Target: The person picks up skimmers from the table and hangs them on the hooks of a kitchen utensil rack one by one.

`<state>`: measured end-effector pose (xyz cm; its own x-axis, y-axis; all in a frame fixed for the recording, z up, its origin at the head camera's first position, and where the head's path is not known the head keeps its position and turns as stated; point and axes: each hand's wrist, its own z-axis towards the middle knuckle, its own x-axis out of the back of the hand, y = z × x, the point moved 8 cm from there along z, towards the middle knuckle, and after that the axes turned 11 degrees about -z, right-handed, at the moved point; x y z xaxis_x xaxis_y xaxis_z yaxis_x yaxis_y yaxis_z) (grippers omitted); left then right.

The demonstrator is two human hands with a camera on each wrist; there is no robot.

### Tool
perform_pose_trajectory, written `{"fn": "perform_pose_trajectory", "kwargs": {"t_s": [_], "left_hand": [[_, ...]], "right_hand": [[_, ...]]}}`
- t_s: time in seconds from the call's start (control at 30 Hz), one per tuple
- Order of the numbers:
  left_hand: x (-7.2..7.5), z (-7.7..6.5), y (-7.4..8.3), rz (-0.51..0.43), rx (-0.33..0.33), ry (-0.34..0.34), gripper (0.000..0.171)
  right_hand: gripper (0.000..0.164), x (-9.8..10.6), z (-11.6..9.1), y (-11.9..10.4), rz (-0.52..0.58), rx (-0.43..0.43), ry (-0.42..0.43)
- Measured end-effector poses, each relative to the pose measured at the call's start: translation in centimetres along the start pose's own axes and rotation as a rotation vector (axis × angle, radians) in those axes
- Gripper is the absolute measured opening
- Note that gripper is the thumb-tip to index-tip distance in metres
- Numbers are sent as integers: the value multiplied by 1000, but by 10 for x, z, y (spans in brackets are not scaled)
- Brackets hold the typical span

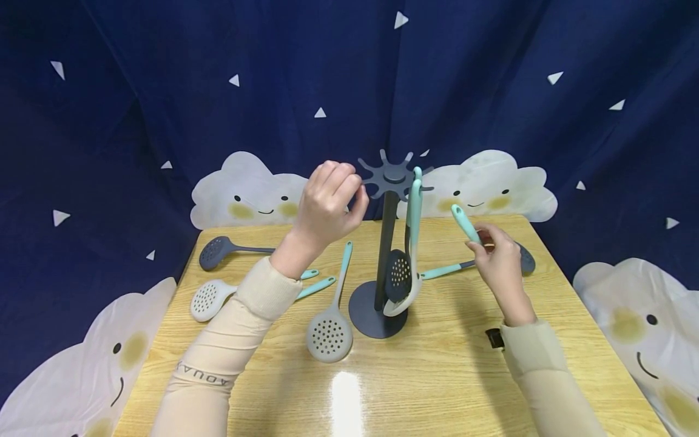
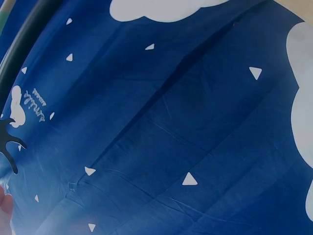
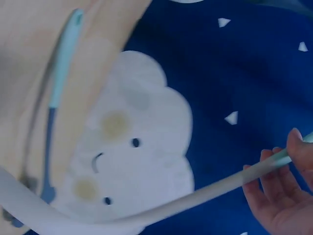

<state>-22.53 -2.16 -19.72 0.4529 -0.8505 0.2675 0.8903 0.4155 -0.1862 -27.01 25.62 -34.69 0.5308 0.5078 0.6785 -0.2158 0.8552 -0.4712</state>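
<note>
A dark utensil stand [image 1: 389, 243] with a round base and a ring of hooks stands in the middle of the table. My left hand [image 1: 330, 200] is raised beside it, fingers curled and tips right at one left hook; the wrist view shows just a bit of that hand [image 2: 5, 213]. Two mint-handled utensils hang on the stand's right side, a dark slotted one [image 1: 398, 276] and a pale ladle [image 1: 413, 243]. My right hand [image 1: 497, 258] pinches the mint handle [image 1: 464, 223] of another utensil, whose pale curved stem [image 3: 195, 198] runs out of the right wrist view, its head hidden.
A pale skimmer [image 1: 329, 335] lies left of the base. Farther left are another pale skimmer [image 1: 206, 300] and a dark slotted spoon [image 1: 215, 252]. A dark utensil with a mint handle [image 1: 441, 271] lies behind my right hand. One small black object [image 1: 495, 338] sits by my right sleeve.
</note>
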Motion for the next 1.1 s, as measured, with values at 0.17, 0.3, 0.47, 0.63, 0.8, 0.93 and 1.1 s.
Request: {"fn": "perform_pose_trajectory", "kwargs": {"t_s": [0.17, 0.3, 0.47, 0.63, 0.8, 0.93, 1.1], "left_hand": [[-1, -1, -1, 2, 0, -5, 5], [-1, -1, 0, 2, 2, -7, 6], [-1, 0, 0, 4, 4, -7, 6], [-1, 0, 0, 5, 5, -3, 6], [-1, 0, 0, 4, 5, 1, 6], [-1, 0, 0, 4, 4, -2, 6], [-1, -1, 0, 7, 4, -5, 5]], "right_hand": [[30, 14, 0, -22, 29, 12, 12], [31, 26, -3, -40, 65, 31, 25], [31, 39, -8, -62, 108, 67, 25], [33, 49, -15, -81, 128, 108, 36], [34, 56, -20, -100, 188, 147, 32], [35, 59, -24, -115, 252, 168, 29], [36, 62, -29, -131, 298, 200, 24]]}}
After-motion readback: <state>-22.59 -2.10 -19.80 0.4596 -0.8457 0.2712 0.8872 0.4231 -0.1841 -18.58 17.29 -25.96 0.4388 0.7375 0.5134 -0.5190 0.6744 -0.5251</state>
